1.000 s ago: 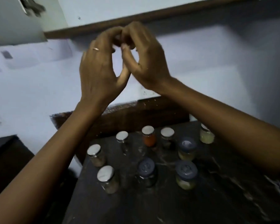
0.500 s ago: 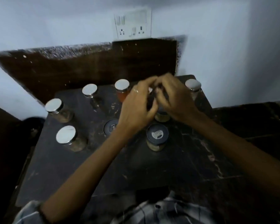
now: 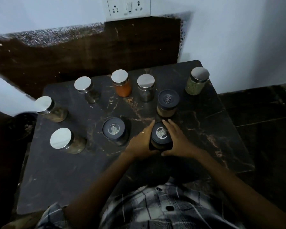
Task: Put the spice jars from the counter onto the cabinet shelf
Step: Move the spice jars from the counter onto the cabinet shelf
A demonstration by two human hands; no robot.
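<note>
Several spice jars stand on the dark marble counter (image 3: 205, 133). My left hand (image 3: 139, 142) and my right hand (image 3: 178, 139) clasp a dark-lidded jar (image 3: 161, 135) from both sides, near the counter's middle. Another dark-lidded jar (image 3: 114, 130) stands to its left and a third (image 3: 168, 103) behind it. Steel-lidded jars stand further back: an orange-filled jar (image 3: 121, 83), a green-filled jar (image 3: 196, 80) at the far right, a jar (image 3: 145, 87) between them, and jars at the left (image 3: 84, 87), (image 3: 46, 107), (image 3: 63, 140). The cabinet shelf is out of view.
A white switch and socket panel (image 3: 128, 8) sits on the wall above a dark backsplash (image 3: 89, 52). A lower dark surface (image 3: 262, 116) lies right of the counter. My checked shirt (image 3: 155, 207) shows at the bottom edge.
The view has dropped from the upper cabinet to the counter. Both hands came down from above, moved toward me, and now clasp the near dark-lidded jar.
</note>
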